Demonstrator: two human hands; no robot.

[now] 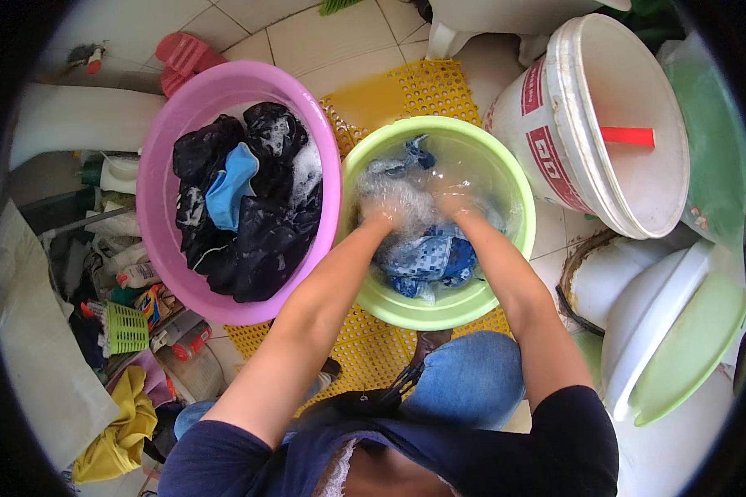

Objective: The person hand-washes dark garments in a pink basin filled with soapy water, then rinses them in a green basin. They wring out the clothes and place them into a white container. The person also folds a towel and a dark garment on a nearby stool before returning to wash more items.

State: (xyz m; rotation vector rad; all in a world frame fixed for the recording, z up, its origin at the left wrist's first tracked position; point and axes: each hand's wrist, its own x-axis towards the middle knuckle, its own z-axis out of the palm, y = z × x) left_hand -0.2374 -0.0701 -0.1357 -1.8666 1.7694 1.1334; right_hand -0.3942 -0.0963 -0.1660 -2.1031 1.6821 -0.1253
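Both of my hands are down in the water of a light green plastic basin (519, 186), among blue camouflage-patterned cloth (419, 258). Splashing foam and water cover the fingers of my left hand (382, 211), on the basin's left side. My right hand (452, 199) is blurred under the surface, to the right of it. Whether either hand grips the cloth cannot be made out. Left of this basin stands a pink plastic basin (149, 205) with wet, sudsy black clothes (267, 248). A light blue cloth (230, 186) lies on top of them.
Beneath the basins lies a yellow perforated mat (373, 354). A large white bucket (556, 124) with a red handle (628, 136) inside leans at the right, above stacked basins (653, 329). Bottles and a green basket (124, 328) crowd the left. Pink slippers (186, 59) lie behind.
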